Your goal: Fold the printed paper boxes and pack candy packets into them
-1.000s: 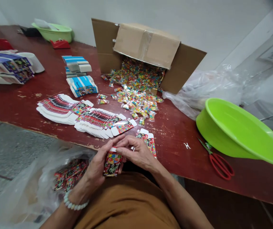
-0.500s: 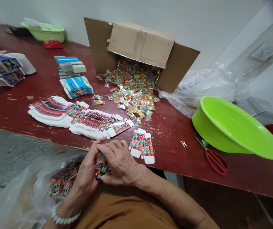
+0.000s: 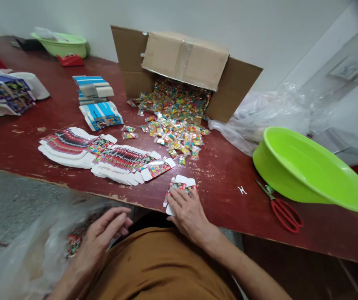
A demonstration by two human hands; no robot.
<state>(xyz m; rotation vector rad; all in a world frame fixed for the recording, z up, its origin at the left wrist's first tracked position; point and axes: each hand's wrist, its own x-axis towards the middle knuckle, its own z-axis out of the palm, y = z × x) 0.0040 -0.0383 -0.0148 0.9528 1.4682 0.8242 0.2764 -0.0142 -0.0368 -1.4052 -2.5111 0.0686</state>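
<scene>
My right hand (image 3: 189, 214) lies with its fingers stretched over two flat red printed candy boxes (image 3: 180, 182) at the table's front edge, partly covering them. My left hand (image 3: 105, 231) hovers above a clear plastic bag (image 3: 38, 246), fingers loosely bent, with nothing visible in it. Inside the bag are several red printed boxes (image 3: 73, 245), partly hidden by that hand. A fanned row of flat red boxes (image 3: 125, 160) lies left of my right hand. Small candy packets (image 3: 179, 135) spill from a cardboard box (image 3: 166, 54) behind.
Red-handled scissors (image 3: 286, 214) and a tilted green basin (image 3: 304, 166) lie to the right, near a small white scrap (image 3: 241, 190). Blue flat boxes (image 3: 100, 114) and purple ones (image 3: 6, 93) stand left. A red tape dispenser (image 3: 71, 60) sits by another green basin (image 3: 63, 46).
The printed box held between both hands has left them. My right hand moved right onto the two flat boxes, now pushed closer together; my left hand moved left over the bag.
</scene>
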